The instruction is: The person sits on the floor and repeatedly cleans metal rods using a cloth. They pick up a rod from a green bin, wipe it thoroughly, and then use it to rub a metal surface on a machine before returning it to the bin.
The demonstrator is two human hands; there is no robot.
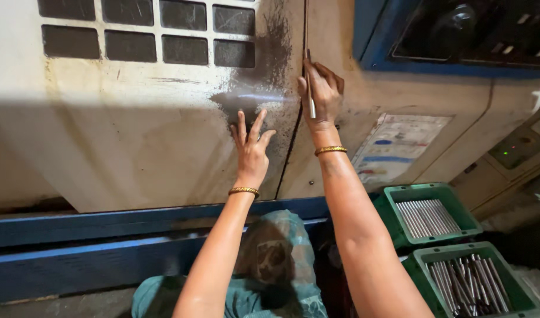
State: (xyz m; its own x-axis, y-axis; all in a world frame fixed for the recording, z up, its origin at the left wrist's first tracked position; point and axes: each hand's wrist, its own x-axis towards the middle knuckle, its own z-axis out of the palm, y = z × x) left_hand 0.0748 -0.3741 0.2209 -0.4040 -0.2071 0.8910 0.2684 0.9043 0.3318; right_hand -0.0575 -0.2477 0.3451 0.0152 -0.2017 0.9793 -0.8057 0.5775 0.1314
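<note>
My left hand point(251, 146) lies flat with fingers spread against the dirty cream sliding door point(134, 135) of a machine, just left of the door seam. My right hand point(322, 91) is higher, at the seam, with its fingers curled around a thin vertical metal handle point(310, 88) on the door's edge. Both wrists wear gold bangles. A dark, worn smear marks the panel around and above my left hand.
A grid of dark window panes point(146, 29) sits at the door's top. A blue rail point(105, 224) runs below it. Two green crates point(426, 218) point(470, 282) of metal rods stand at the lower right. A control panel point(517, 147) is at right.
</note>
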